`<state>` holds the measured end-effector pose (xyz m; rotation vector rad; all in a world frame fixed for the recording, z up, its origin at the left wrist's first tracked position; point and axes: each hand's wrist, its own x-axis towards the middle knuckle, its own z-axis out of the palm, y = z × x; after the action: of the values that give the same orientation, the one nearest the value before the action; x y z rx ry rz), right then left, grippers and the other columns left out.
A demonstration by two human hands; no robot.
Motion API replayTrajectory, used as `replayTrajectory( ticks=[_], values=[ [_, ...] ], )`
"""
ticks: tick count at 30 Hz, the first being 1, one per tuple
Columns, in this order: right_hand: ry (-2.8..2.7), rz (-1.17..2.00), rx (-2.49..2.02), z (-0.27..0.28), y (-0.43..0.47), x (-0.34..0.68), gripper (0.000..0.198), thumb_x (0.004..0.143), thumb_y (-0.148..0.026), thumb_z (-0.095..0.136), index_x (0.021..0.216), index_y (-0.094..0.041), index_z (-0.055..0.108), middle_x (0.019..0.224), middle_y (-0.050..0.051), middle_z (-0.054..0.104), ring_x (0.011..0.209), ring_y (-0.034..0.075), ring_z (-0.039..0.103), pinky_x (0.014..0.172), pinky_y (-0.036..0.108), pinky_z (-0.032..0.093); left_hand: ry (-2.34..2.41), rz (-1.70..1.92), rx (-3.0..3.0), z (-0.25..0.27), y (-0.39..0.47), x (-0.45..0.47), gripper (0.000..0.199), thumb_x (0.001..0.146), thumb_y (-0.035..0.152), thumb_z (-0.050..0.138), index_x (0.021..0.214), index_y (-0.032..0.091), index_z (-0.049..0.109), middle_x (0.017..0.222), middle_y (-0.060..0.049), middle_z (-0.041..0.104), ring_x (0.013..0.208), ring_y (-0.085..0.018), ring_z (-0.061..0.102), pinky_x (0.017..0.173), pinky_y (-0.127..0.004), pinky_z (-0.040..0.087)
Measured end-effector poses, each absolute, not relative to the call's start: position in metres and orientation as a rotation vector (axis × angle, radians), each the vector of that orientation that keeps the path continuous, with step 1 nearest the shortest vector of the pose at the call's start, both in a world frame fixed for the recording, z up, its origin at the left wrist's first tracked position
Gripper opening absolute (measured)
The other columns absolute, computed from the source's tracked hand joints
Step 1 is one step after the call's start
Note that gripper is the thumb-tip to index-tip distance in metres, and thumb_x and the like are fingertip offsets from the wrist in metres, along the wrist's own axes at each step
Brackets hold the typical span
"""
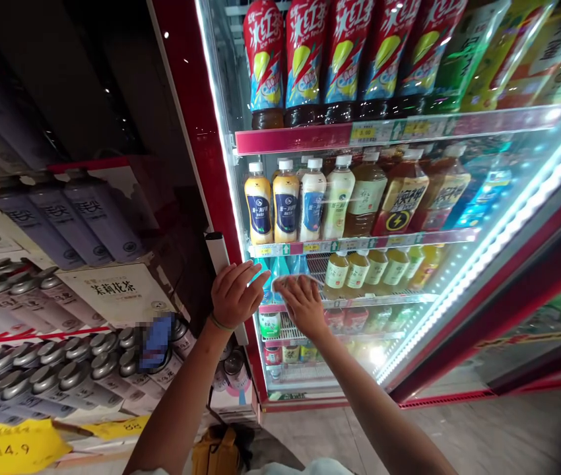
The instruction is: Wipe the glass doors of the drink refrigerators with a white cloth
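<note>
My left hand (237, 294) is at the cooler's left front edge, fingers stretched out and side by side, with nothing visible in it. A white upright strip (217, 252) with a dark top stands just beyond it. To the right, my right hand (302, 305) is palm-down with bent fingers in front of the lower shelves. A thin whitish edge shows around its fingertips, but what it belongs to is unclear. Blue-labelled bottles (280, 265) are partly hidden behind both hands. Small pale-green drink bottles (358, 269) stand right of my right hand.
The lit drinks cooler (297, 248) holds iced tea bottles (305, 63) on its upper shelf. Silver-lidded cans (70, 376) and a yellow price tag (16, 447) fill the left rack. A mustard-yellow bag (216, 452) is on the floor below.
</note>
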<state>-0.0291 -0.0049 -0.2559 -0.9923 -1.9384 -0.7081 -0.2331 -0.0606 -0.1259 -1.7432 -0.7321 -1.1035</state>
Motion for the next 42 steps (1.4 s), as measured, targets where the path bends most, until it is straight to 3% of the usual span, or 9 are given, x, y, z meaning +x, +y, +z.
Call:
replayTrajectory(
  ticks=[4,11,14,19,21,24,27,34,42],
  values=[
    [-1.897,-0.609,-1.105,-0.226,0.000,-0.058,0.059,0.100,-0.028,0.055,0.157,-0.037,0.044,0.164,0.004,0.045,0.157,0.032,0.028,0.127,0.055,0.019,-0.787,-1.117,-1.753,-0.125,-0.060,-0.230,0.039,0.095,0.020,0.061,0.131,0.034,0.067,0.116,-0.001,0.077,0.118,-0.016,0.070,0.117,-0.033,0.040],
    [-2.162,-0.678,-0.900,-0.284,-0.010,-0.019,0.061,0.097,-0.023,0.058,0.153,-0.044,0.047,0.154,-0.004,0.057,0.148,0.020,0.045,0.123,0.039,0.029,-0.802,-1.045,-1.870,-0.118,-0.069,-0.224,0.035,0.093,0.018,0.065,0.126,0.030,0.068,0.121,-0.004,0.075,0.126,-0.019,0.065,0.116,-0.038,0.043],
    [-1.913,-0.667,-1.098,-0.265,0.002,0.024,0.060,0.096,-0.028,0.060,0.154,-0.039,0.048,0.160,0.002,0.049,0.156,0.028,0.032,0.127,0.051,0.024,-0.805,-1.117,-1.944,-0.122,-0.069,-0.205,0.039,0.092,0.014,0.063,0.127,0.029,0.067,0.124,-0.006,0.072,0.129,-0.022,0.062,0.113,-0.042,0.049],
    [-1.608,-0.586,-1.292,-0.209,0.012,0.027,0.065,0.101,-0.029,0.049,0.163,-0.026,0.033,0.174,0.009,0.018,0.163,0.035,0.002,0.127,0.064,0.020,-0.877,-1.294,-1.936,-0.147,-0.053,-0.164,0.046,0.093,0.011,0.060,0.136,0.027,0.062,0.129,-0.009,0.065,0.136,-0.026,0.055,0.118,-0.048,0.045],
    [-1.762,-0.637,-1.207,-0.219,0.007,0.023,0.062,0.100,-0.028,0.052,0.161,-0.030,0.038,0.172,0.006,0.025,0.163,0.032,0.005,0.128,0.061,0.020,-0.902,-1.396,-1.917,-0.160,-0.047,-0.155,0.048,0.095,0.012,0.057,0.140,0.027,0.058,0.132,-0.010,0.062,0.139,-0.027,0.053,0.118,-0.050,0.044],
    [-2.013,-0.709,-1.083,-0.258,-0.001,0.040,0.059,0.097,-0.025,0.058,0.154,-0.039,0.048,0.163,0.000,0.045,0.160,0.025,0.022,0.130,0.054,0.021,-0.867,-1.483,-1.909,-0.177,-0.040,-0.150,0.049,0.097,0.013,0.054,0.143,0.027,0.056,0.131,-0.010,0.062,0.140,-0.027,0.051,0.119,-0.051,0.043],
    [-1.944,-0.746,-1.146,-0.277,0.003,0.084,0.056,0.097,-0.026,0.060,0.151,-0.038,0.051,0.161,0.001,0.048,0.158,0.026,0.027,0.129,0.054,0.023,-0.914,-1.452,-1.916,-0.189,-0.035,-0.144,0.049,0.095,0.011,0.057,0.142,0.025,0.058,0.130,-0.011,0.062,0.143,-0.028,0.048,0.123,-0.051,0.036],
    [-1.506,-0.712,-1.280,-0.212,0.030,0.120,0.078,0.101,-0.026,0.051,0.168,-0.032,0.011,0.176,0.006,0.008,0.163,0.033,0.001,0.128,0.064,0.021,-0.932,-1.526,-1.893,-0.199,-0.020,-0.091,0.049,0.094,0.011,0.059,0.141,0.026,0.060,0.137,-0.011,0.062,0.148,-0.027,0.044,0.128,-0.052,0.027],
    [-1.917,-0.896,-0.990,-0.210,0.026,0.150,0.057,0.097,-0.037,0.060,0.153,-0.043,0.049,0.158,-0.006,0.052,0.160,0.021,0.021,0.133,0.046,0.008,-0.940,-1.502,-1.796,-0.198,-0.005,-0.034,0.059,0.095,0.006,0.056,0.150,0.027,0.052,0.144,-0.010,0.061,0.152,-0.024,0.040,0.132,-0.049,0.019]
  ],
)
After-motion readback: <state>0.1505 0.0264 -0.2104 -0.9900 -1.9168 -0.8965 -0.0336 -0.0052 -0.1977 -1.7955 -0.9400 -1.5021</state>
